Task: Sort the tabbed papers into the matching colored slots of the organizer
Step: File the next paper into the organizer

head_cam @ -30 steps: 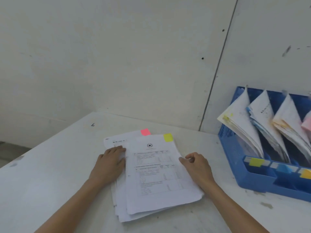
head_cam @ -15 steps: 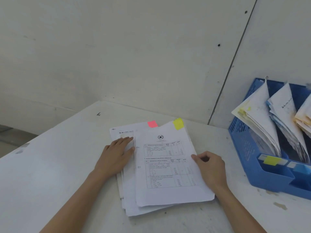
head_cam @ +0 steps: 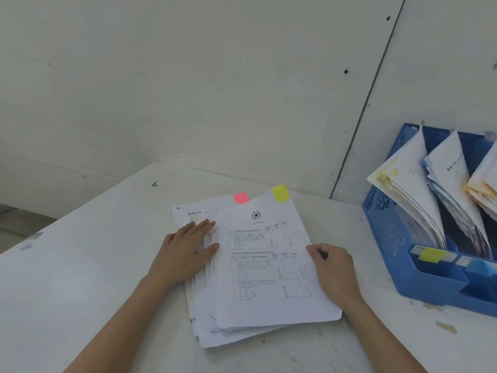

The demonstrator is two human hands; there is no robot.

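Right hand (head_cam: 334, 269) pinches the yellow-tabbed top sheet (head_cam: 269, 265) at its right edge, left hand (head_cam: 185, 251) flat on the stack (head_cam: 204, 313); yellow slot (head_cam: 430, 255) sits right of centre, nearer the right hand

A white tabletop (head_cam: 80, 278) fills the lower part of the view, scuffed with small dark marks (head_cam: 154, 184) near its far edge and brownish stains (head_cam: 446, 327) toward its right side. Behind the tabletop rises a pale wall (head_cam: 215, 76) with a dark vertical seam (head_cam: 368, 103) and a few small holes (head_cam: 345, 71).
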